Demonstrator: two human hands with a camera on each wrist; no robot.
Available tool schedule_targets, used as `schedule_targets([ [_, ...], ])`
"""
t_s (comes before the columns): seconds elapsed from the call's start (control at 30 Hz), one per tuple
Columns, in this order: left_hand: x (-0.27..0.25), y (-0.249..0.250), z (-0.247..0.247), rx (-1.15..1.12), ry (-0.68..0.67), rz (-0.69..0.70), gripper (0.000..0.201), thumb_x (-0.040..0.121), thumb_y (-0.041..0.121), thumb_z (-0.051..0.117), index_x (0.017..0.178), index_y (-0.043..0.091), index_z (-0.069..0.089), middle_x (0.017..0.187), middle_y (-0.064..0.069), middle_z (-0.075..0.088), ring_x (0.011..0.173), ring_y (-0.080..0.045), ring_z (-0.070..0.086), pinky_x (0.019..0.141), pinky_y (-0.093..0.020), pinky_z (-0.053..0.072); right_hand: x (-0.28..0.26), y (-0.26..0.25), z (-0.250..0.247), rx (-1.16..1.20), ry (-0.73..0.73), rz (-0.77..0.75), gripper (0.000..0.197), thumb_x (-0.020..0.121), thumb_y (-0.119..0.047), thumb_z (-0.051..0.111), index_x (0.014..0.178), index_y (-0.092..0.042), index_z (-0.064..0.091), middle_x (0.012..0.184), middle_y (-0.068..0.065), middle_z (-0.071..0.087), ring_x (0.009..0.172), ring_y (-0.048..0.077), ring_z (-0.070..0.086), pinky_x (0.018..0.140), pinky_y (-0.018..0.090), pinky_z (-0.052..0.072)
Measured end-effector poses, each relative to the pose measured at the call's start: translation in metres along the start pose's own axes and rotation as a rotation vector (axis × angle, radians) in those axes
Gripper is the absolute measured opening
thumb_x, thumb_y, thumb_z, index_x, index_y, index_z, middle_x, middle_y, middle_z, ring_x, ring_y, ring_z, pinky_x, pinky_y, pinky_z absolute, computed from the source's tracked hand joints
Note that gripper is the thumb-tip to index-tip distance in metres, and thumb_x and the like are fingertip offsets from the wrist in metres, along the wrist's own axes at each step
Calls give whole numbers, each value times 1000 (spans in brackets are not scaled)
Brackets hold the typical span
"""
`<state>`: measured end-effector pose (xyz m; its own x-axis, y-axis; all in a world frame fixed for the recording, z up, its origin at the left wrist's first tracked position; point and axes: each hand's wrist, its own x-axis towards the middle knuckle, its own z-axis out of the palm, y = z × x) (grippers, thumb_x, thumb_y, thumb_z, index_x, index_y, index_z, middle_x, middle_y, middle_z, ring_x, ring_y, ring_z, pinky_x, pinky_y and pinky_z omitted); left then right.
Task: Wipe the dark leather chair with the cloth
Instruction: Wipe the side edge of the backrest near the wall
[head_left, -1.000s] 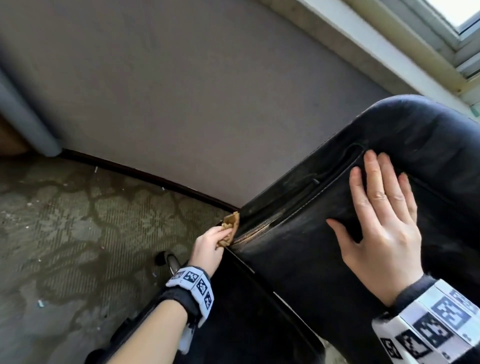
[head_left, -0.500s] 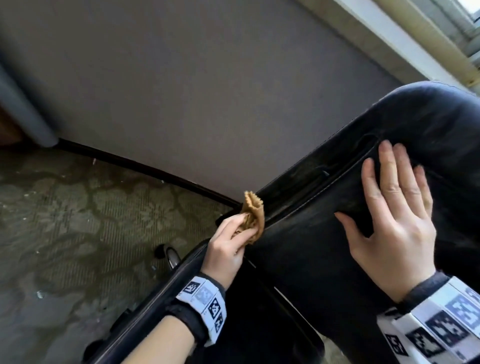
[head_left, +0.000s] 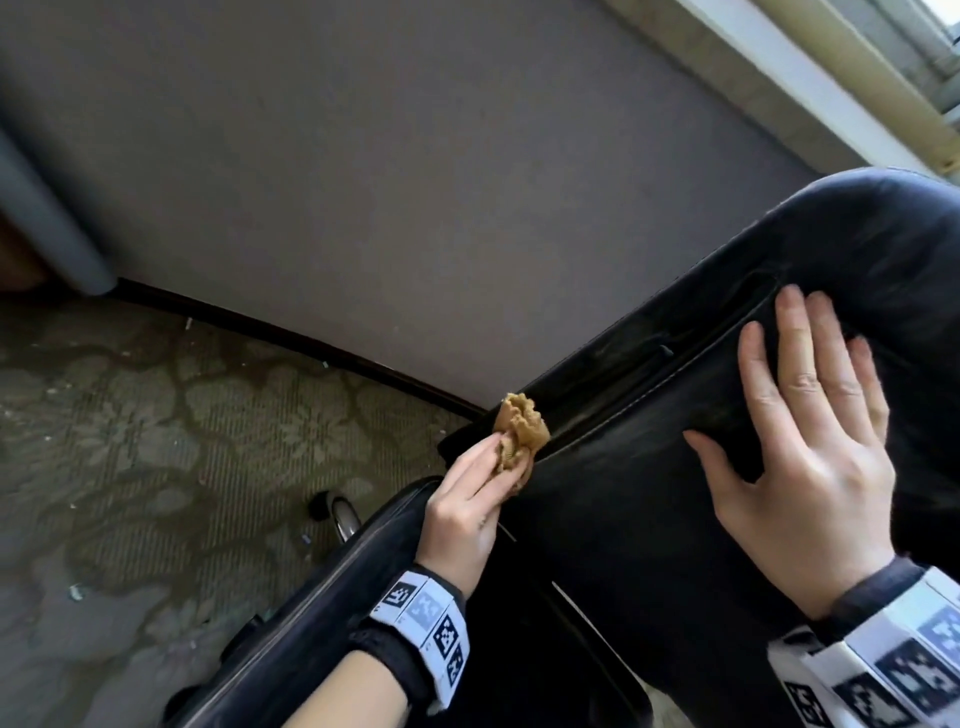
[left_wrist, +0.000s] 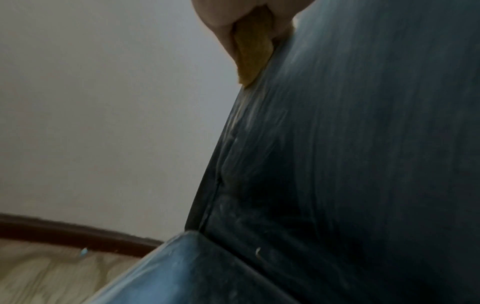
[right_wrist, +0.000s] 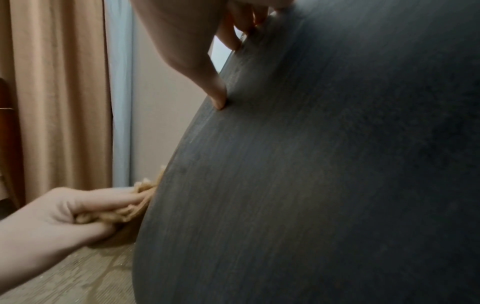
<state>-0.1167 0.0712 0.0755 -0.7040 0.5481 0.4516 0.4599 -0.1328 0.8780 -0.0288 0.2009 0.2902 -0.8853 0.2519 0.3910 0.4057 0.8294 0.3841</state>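
Note:
The dark leather chair (head_left: 649, 499) fills the right half of the head view, its back tilted toward me. My left hand (head_left: 472, 493) pinches a bunched tan cloth (head_left: 522, 431) and presses it against the left edge seam of the chair back. The left wrist view shows the cloth (left_wrist: 253, 51) squeezed between the fingers, touching the streaked leather (left_wrist: 363, 144). My right hand (head_left: 800, 447) lies flat on the chair back with its fingers straight and spread. The right wrist view shows its thumb (right_wrist: 207, 78) touching the leather (right_wrist: 324, 164), with the left hand (right_wrist: 64, 214) and cloth (right_wrist: 135, 205) lower down.
A grey wall (head_left: 415, 182) with a dark baseboard (head_left: 291, 332) stands just behind the chair. Patterned carpet (head_left: 156, 467) covers the floor at left, where a chair caster (head_left: 332, 509) shows. A window sill (head_left: 810, 73) runs at top right. Tan curtains (right_wrist: 59, 92) hang at left.
My left hand has moved up and right along the chair's edge with the cloth, then slowed. The right hand stays flat on the chair back.

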Motion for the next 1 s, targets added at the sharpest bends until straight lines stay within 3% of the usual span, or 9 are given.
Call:
schedule_targets([
  [0.2, 1, -11, -6, 27, -94, 8, 32, 81, -11, 47, 104, -2, 67, 121, -12, 58, 118, -23, 52, 104, -30, 40, -2, 4, -2, -13, -14, 2, 61, 79, -17, 66, 133, 5, 45, 147, 24, 30, 139, 36, 26, 115, 49, 21],
  [0.3, -34, -36, -29, 81, -129, -78, 44, 69, -22, 52, 102, 1, 68, 120, -7, 57, 124, -6, 44, 106, -20, 34, -2, 3, -3, -16, -4, 2, 61, 79, -17, 65, 133, 5, 45, 147, 24, 31, 139, 36, 27, 115, 49, 22],
  [0.37, -51, -40, -42, 136, -70, -184, 56, 62, -28, 56, 108, 3, 67, 120, -6, 57, 123, -3, 44, 106, -14, 31, -2, 2, 1, -19, 9, 12, 61, 78, -16, 65, 132, 5, 46, 146, 25, 31, 139, 37, 27, 115, 49, 21],
  [0.43, -40, -32, -42, 200, 101, -286, 62, 60, -33, 61, 111, 2, 64, 119, -6, 53, 114, -11, 49, 104, -8, 28, -2, 0, 3, -19, 17, 25, 61, 78, -15, 65, 132, 5, 46, 146, 24, 30, 139, 37, 27, 116, 48, 20],
  [0.53, 11, 3, -33, 146, 236, -182, 53, 71, -24, 51, 116, 2, 60, 127, -11, 51, 118, -20, 51, 107, -19, 33, -2, -1, 3, -22, 14, 30, 61, 78, -15, 65, 132, 5, 45, 148, 22, 28, 139, 36, 26, 116, 47, 19],
  [0.6, 34, 31, -21, 54, 140, -9, 48, 77, -17, 43, 119, 2, 58, 134, -19, 48, 126, -27, 46, 109, -30, 34, -3, -1, 2, -21, 7, 26, 61, 78, -15, 64, 133, 5, 45, 148, 22, 28, 139, 36, 26, 116, 46, 18],
  [0.7, 34, 52, 2, -76, -82, 198, 29, 89, -8, 46, 112, -2, 64, 134, -20, 47, 131, -34, 40, 108, -39, 35, -3, 0, 2, -16, 2, 33, 61, 78, -16, 64, 133, 5, 45, 147, 23, 29, 139, 36, 26, 117, 45, 17],
  [0.8, 18, 28, 15, -69, -138, 198, 25, 86, -10, 54, 105, -3, 68, 132, -17, 51, 131, -34, 39, 104, -43, 40, -3, 2, 4, -16, -4, 34, 60, 80, -17, 63, 132, 5, 46, 147, 23, 29, 139, 36, 26, 116, 48, 20],
  [1.0, -2, -7, 16, -11, -171, 198, 37, 84, -12, 54, 116, 3, 63, 131, -18, 52, 131, -33, 41, 100, -42, 44, -8, 13, 5, -40, -39, 40, 59, 84, -22, 57, 135, 4, 42, 149, 22, 27, 141, 35, 22, 113, 52, 23],
])
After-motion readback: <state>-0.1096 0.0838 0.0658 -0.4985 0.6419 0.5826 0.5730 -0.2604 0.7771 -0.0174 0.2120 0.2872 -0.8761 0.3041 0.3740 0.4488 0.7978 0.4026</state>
